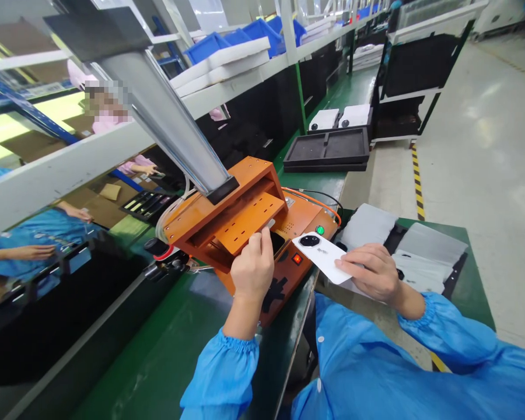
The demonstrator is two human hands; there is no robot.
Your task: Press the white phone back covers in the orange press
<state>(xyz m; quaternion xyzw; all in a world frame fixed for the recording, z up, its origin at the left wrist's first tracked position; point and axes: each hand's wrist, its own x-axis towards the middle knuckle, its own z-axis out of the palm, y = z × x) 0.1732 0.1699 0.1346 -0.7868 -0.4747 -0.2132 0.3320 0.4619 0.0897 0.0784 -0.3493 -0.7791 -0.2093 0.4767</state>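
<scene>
My right hand (371,271) grips a white phone back cover (324,255) with a round black camera ring, holding it just right of an orange fixture box (249,224). My left hand (252,268) is closed in a pinch at the mouth of the fixture, fingers on a thin piece at a dark phone-shaped part (277,240) lying in the slot. A green button (319,230) and a red switch (296,258) sit on the fixture's sloped front. Both sleeves are blue.
A metal column (166,116) comes down onto the fixture. A tray of white covers (420,254) lies on the right, empty black trays (328,149) further back. Blue bins (227,44) line the shelf. Other people's hands (30,252) work across the line at left.
</scene>
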